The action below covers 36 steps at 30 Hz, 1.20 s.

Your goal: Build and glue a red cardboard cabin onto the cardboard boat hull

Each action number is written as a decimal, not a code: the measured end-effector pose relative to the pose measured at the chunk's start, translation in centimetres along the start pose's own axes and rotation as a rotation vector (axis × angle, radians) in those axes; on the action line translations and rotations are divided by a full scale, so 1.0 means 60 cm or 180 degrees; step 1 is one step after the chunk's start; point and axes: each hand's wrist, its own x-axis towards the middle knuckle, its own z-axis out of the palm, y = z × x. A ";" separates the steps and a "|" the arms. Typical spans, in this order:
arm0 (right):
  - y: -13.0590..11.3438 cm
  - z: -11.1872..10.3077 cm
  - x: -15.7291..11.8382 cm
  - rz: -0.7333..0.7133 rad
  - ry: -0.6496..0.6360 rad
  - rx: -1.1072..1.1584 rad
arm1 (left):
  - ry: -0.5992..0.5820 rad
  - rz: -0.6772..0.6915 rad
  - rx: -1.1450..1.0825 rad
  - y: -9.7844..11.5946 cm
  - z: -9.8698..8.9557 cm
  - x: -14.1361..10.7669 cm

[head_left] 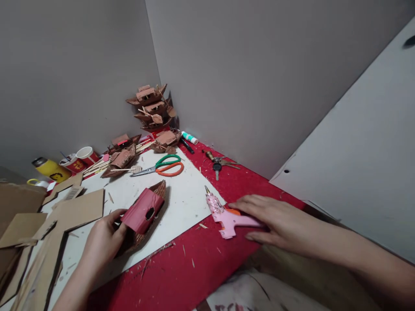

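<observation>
Model boat (pixel 152 207) w/ reddish curved roof: in L hand (pixel 105 235), at or just above the near part of the white board (pixel 181 203); can't tell if its hull rests there. Long axis runs near-left to far-right, pointed end away from the person. L hand has it by the near-left end, thumb on near side, fingers behind, closed round it.

Key relation: pink glue gun (pixel 227 220) lies R of the boat, a short gap btwn, nozzle pointing away & a bit L, tip over the board edge, body on the red bench (pixel 181 272). Its handle runs R, into the space btwn R hand (pixel 275 222) fingers & thumb. R hand is by far the nearer one to the gun: fingers fairly straight over the handle, nr the orange trigger, thumb well apart, no firm grip visible; contact can't be told for sure.

Further out: scissors (pixel 152 169) beyond the boat, keys (pixel 217 166) past the nozzle. Cardboard (pixel 87 207) L of the boat. At back: more boats (pixel 123 158), a stack of boats (pixel 146 93) in the corner, marker (pixel 187 146), white-green tube (pixel 189 138), paper cups (pixel 92 157), yellow bottle (pixel 53 169) far L.
</observation>
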 end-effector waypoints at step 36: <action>-0.165 0.002 0.214 -0.1170 0.1002 0.0991 | -0.0557 0.0684 0.0165 0.033 -0.003 -0.038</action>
